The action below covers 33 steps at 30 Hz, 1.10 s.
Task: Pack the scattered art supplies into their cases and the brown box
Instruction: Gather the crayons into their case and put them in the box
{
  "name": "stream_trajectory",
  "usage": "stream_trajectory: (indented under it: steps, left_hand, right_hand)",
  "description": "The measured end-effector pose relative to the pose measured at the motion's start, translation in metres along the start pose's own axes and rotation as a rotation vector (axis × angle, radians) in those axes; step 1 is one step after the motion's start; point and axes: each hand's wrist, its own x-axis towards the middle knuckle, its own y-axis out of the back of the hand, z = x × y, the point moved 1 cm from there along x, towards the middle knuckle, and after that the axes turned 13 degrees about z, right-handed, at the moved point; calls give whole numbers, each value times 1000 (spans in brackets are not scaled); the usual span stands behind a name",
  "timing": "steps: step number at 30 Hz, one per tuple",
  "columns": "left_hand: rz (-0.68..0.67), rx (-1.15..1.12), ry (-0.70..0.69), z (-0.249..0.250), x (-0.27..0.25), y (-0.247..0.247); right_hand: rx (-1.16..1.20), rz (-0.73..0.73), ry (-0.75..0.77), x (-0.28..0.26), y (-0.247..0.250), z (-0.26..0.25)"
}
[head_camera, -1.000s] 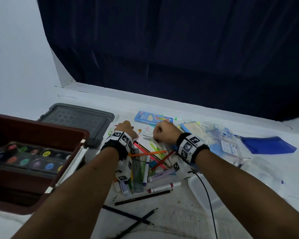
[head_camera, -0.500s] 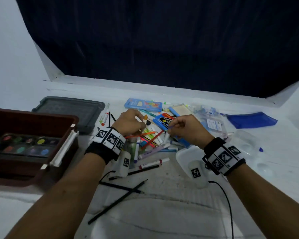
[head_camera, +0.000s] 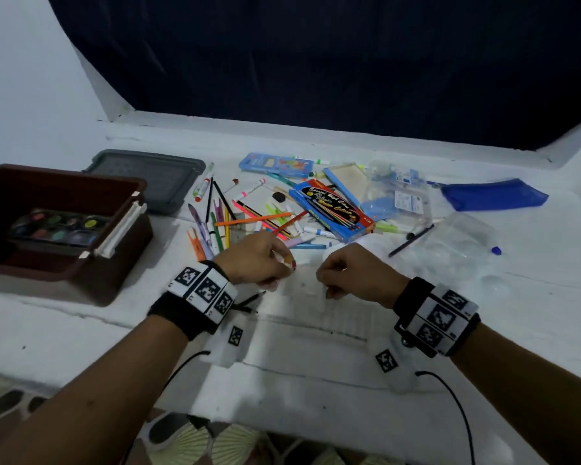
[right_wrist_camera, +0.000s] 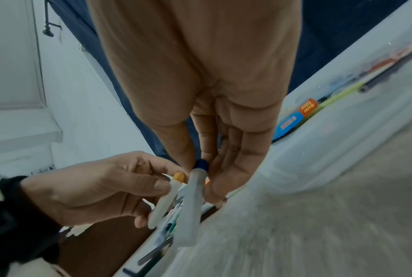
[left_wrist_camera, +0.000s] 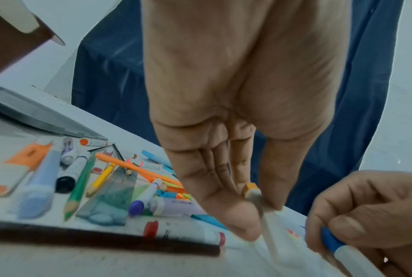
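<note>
My left hand (head_camera: 275,263) hovers just in front of the pile of markers and pencils (head_camera: 249,219). It pinches a white marker with an orange cap (left_wrist_camera: 253,193) between thumb and fingers. Close to its right, my right hand (head_camera: 332,280) grips a white marker with a blue cap (right_wrist_camera: 195,187). The brown box (head_camera: 114,263) stands open at the left with a watercolour palette (head_camera: 57,226) inside. A blue and orange water colour pencil box (head_camera: 332,209) lies at the pile's right.
A grey lid (head_camera: 155,176) lies behind the brown box. A light blue case (head_camera: 275,162), a clear plastic pouch (head_camera: 399,193) and a blue zip pouch (head_camera: 493,196) lie farther back and right. A clear plastic case (head_camera: 457,243) sits right of my hands.
Both hands have drawn back from the pile toward the near edge of the table, each carrying a marker. They now hang close together over the bare white surface.
</note>
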Motion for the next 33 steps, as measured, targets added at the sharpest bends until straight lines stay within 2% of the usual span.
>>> stream_trajectory:
  steps: [2,9,14,20,26,30,33]
  left_hand:
    - [-34,-7,18,4,-11,-6]
    - [-3,38,111,10,-30,-27]
    - [-41,42,69,19,-29,-45]
    - [-57,82,30,17,-18,-56]
    - [-77,123,-72,23,-11,-61]
    - [-82,145,-143,29,-5,-64]
    - [-121,137,-147,29,1,-62]
  right_hand:
    - [5,-43,-18,-7,-5,4]
    - [-162,-81,28,-24,-9,19]
    - [-271,19,-19,-32,-10,26]
    - [-296,142,-60,-38,-9,32]
    - [-339,169,-46,-46,-16,27]
    - [-251,135,-87,-56,-6,22]
    - [-187,240,-119,-64,7,24]
